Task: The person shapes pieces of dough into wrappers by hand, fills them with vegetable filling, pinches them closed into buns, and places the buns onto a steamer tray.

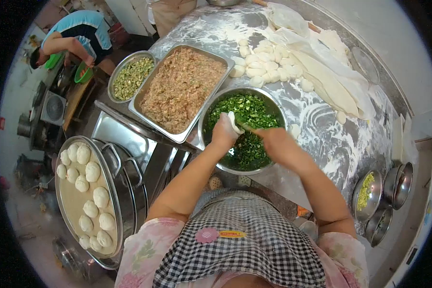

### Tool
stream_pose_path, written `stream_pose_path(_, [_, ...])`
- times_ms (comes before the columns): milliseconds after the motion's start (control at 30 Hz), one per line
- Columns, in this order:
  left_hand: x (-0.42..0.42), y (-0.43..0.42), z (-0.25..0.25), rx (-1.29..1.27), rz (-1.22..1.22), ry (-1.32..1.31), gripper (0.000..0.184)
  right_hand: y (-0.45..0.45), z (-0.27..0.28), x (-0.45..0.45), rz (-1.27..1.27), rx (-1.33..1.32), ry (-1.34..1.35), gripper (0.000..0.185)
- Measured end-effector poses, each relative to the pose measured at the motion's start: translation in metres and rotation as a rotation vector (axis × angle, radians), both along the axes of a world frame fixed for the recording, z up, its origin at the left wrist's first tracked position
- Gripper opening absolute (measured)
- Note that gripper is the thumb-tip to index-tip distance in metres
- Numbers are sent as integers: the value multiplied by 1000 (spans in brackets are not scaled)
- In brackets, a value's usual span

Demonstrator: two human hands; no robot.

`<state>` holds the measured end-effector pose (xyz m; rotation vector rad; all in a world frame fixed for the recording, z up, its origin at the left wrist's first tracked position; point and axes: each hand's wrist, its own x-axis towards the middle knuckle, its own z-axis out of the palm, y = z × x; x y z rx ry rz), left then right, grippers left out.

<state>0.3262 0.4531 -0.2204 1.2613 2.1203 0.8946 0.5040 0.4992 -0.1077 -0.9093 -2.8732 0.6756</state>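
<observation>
Over a steel bowl of chopped greens, my left hand is closed round a white dough wrapper. My right hand grips a thin wooden stick, whose far end meets the opening of the wrapper, with some green there. The tip of the stick is hidden in the greens and dough. Left of the bowl stands a steel tray filled with minced meat filling.
A steamer with several buns stands at the left. A small bowl of filling is beyond the tray. Dough pieces and a dough sheet lie on the floured table. Steel bowls sit at right. A person bends at upper left.
</observation>
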Motion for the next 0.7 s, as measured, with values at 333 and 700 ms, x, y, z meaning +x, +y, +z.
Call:
stream_pose_path(333, [8,-2,8,-76,2,79,57,-29,-21,-12,-122,-324,212,32])
stream_pose_path(700, [13,-2,10,-95,-48,129,64,-22,-26,-1,-128,-339,155,46])
